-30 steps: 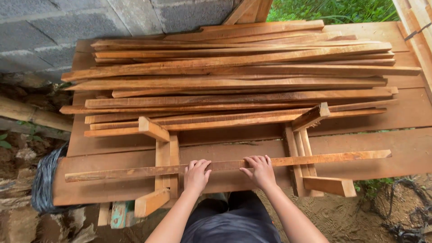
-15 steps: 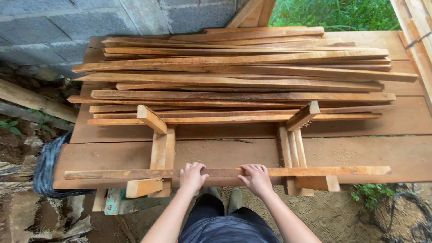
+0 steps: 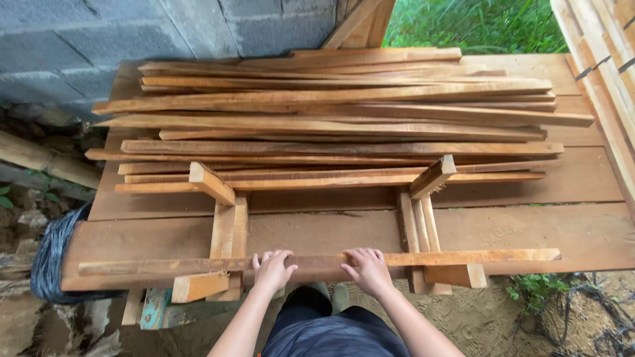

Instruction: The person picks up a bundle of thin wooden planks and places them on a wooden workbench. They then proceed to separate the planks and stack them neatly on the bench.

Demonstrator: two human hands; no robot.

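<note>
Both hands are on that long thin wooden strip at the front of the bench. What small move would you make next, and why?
Probably slide the long thin wooden strip flush against the two short upright wooden stop blocks at the near edge: the left hand and right hand press it flat across both wooden rails.

This is an outdoor woodworking spot, a rough open-air carpentry yard beside a building. A counter (image 3: 582, 231) made of broad raw planks carries a heap of long, rough-sawn wooden slats (image 3: 344, 119) across its far half, and two simple wooden jigs (image 3: 228, 231) sit near its near edge. A grey concrete-block wall (image 3: 132, 33) rises behind the counter's far left corner, green grass (image 3: 476, 23) shows beyond the far edge, and bare sandy ground (image 3: 489, 324) lies below the near edge. More stacked boards (image 3: 608, 59) lean at the right edge, and a bundle of dark netting (image 3: 49, 258) hangs off the left edge.
</note>
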